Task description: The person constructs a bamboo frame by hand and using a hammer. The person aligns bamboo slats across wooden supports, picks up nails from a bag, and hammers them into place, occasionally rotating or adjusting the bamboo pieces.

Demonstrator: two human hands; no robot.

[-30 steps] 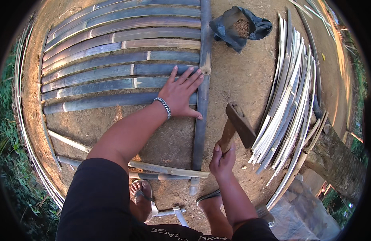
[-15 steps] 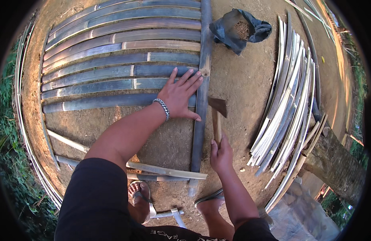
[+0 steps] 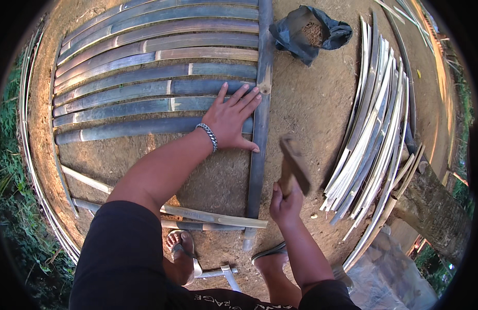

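head view: hammer lifted off the bamboo rail, left hand holding the slat down

head view shows the right hand point(image 3: 286, 204) clamped around the wooden handle of a hammer point(image 3: 293, 164), whose head is blurred and tilted up to the right of the upright bamboo rail point(image 3: 259, 129). half a second ago the hammer head stood close beside that rail near the left fingertips; now it sits lower and further right, clear of the rail, so a blow looks to have just landed or another is being wound up. which of the two, i cannot tell from the blur.

left hand point(image 3: 231, 119) lies flat with fingers spread apart, palm pressing the end of the lowest bamboo slat point(image 3: 146, 129) where it meets the rail, thumb touching the rail. it has hardly moved over the last second. a metal bracelet point(image 3: 208, 135) circles the wrist. by my judgement the slat is being pinned in place while it is fixed to the rail, with the rows above it already laid side by side.

ground is bare packed earth point(image 3: 311, 103). a bundle of loose split bamboo strips point(image 3: 373, 129) lies to the right, well apart from the rail, and a dark bag point(image 3: 308, 31) with brownish contents sits above. more strips lie near the sandalled feet point(image 3: 182, 248). grass edges the left, a tree trunk point(image 3: 435, 206) the lower right.
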